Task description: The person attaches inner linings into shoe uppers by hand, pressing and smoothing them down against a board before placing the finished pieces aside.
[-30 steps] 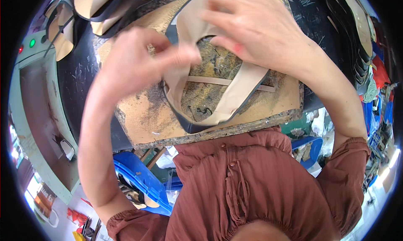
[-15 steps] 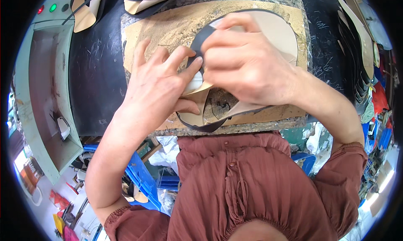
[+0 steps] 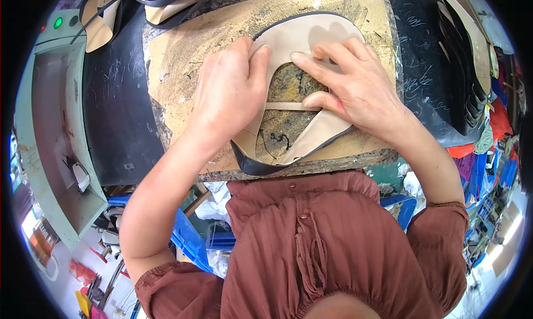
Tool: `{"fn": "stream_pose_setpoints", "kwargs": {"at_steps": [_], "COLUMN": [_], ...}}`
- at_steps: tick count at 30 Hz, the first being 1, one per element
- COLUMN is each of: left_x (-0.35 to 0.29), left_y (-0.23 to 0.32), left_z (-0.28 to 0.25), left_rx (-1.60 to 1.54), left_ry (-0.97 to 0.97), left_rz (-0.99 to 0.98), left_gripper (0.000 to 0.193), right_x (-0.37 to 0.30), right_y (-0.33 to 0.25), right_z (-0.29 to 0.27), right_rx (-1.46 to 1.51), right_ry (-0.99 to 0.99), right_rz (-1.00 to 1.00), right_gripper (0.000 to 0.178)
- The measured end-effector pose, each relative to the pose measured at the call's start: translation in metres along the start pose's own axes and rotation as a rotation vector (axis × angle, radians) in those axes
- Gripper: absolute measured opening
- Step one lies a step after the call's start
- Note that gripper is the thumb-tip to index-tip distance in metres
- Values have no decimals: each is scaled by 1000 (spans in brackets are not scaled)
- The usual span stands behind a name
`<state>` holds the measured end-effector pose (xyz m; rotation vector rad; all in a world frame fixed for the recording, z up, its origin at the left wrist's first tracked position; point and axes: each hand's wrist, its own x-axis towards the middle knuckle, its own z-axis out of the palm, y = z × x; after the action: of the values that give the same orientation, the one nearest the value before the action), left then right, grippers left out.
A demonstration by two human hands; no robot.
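Observation:
A loop-shaped shoe upper (image 3: pixel 287 38), beige lining up and black along its outer edge, lies on a worn tan board (image 3: pixel 183 69). A narrow pale strap (image 3: pixel 284 106) crosses its opening. My left hand (image 3: pixel 233 86) grips the upper's left side, thumb on the lining and the other fingers curled toward the edge, partly hidden. On the right side rests my right hand (image 3: pixel 352 83), its fingers spread. Its index fingertip touches the lining at the top of the opening, and its thumb lies at the strap's right end.
Several beige-and-black pieces (image 3: pixel 102 19) lie at the far left. More curved pieces are stacked (image 3: pixel 463 58) at the right. A grey-green metal trough (image 3: pixel 55 113) with a green light stands left of the black work surface (image 3: pixel 119 119). Blue plastic (image 3: pixel 191 241) shows below the table.
The upper now lies spread with its lining and strap showing. My right hand has moved right, its fist loosened into spread fingers; my left hand has shifted right onto the upper's side.

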<state>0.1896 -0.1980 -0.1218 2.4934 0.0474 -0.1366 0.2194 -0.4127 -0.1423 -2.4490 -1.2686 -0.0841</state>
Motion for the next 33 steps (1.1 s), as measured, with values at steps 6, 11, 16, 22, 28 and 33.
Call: {"fn": "stream_pose_setpoints", "kwargs": {"at_steps": [6,11,16,22,28,33], "left_x": [-12,-21,-23,-6,-56,-68], "left_y": [-5,-24,-31,-27,-39,-51], "left_z": [11,19,26,-5,-46,-42], "left_rx": [3,221,338,738,253,9], "left_ry": [128,210,298,275,-466,-491], "left_rz": [67,167,208,745,756,665], "left_gripper": [31,33,32,28,44,33], "right_x": [4,4,6,34,37,57], "right_y": [-4,-4,-3,0,1,-39], "right_z": [16,19,23,22,22,27], "right_rx": [12,120,133,-83,-138,-70], "right_ry": [66,98,150,182,142,78], "right_rz": [-41,-6,6,-10,-26,13], "right_gripper": [55,55,45,26,24,52]}}
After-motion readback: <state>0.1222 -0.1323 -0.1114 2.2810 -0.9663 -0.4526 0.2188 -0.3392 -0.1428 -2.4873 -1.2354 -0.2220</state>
